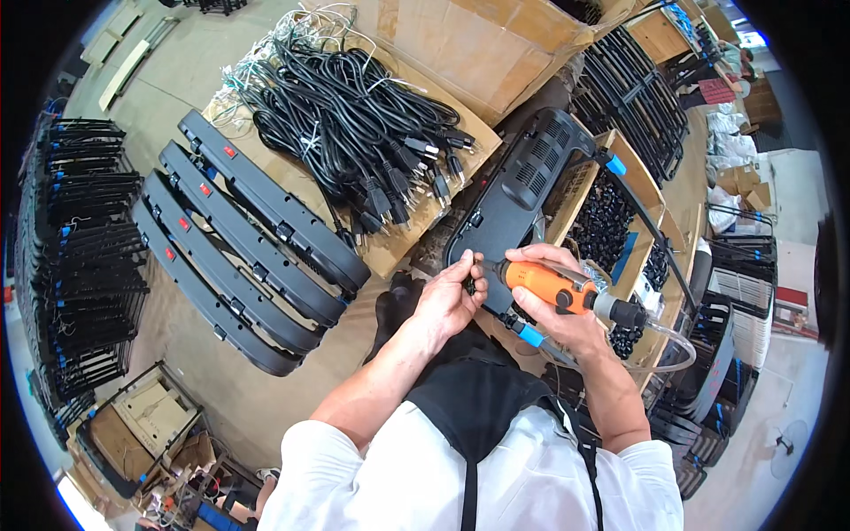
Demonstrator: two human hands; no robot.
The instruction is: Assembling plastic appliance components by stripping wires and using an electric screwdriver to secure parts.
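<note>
Currently, the right hand (571, 330) is wrapped around an orange power driver (547, 281); its nose points left, toward the left hand (450, 299). The left hand is nearly closed, thumb and fingers pinched together at the driver's nose. Small dark pieces show within its fingers; their kind cannot be told.

Reference position: the black casing (498, 217) lies just beyond both hands, its long axis running from near left to far right. The driver's axis crosses this line. The left fingertips overlap the casing's near-left end in view; contact cannot be confirmed. Black cables (328, 106) cover the cardboard sheet (482, 133), plugs toward its near-right edge.
</note>
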